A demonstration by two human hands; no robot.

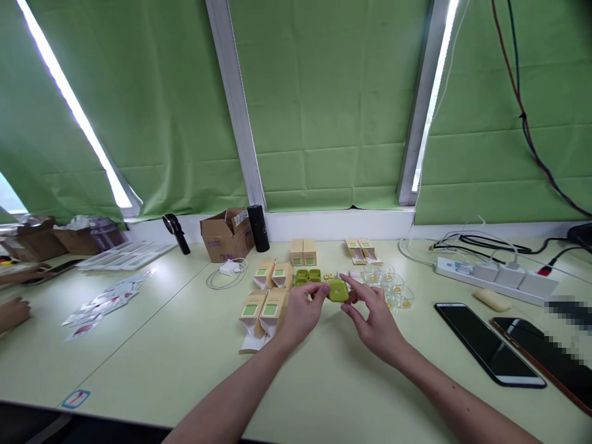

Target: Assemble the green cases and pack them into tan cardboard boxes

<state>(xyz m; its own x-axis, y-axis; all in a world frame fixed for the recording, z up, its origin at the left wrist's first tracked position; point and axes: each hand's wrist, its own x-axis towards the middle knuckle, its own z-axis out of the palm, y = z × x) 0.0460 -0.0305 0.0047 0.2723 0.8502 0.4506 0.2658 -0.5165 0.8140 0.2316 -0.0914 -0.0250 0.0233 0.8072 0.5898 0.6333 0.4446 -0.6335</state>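
A small green square case (338,290) is held above the table between my two hands. My left hand (303,311) pinches its left edge with thumb and fingers. At its right side is my right hand (375,317), thumb and fingertips around a small reddish-brown item (353,296) too small to name. Behind my left hand lie several green cases (308,275), with tiny yellowish pieces (328,277) beside them. Open cardboard boxes with green labels (272,310) stand left of my left hand. Clear plastic domes (391,285) are grouped behind my right hand.
Two closed small boxes (303,251) and two open ones (363,251) stand farther back. A carton (226,234), black cylinder (258,228) and white charger (229,267) are left. Phones (488,342) and a power strip (497,277) lie right. Another person's hands (13,313) show far left.
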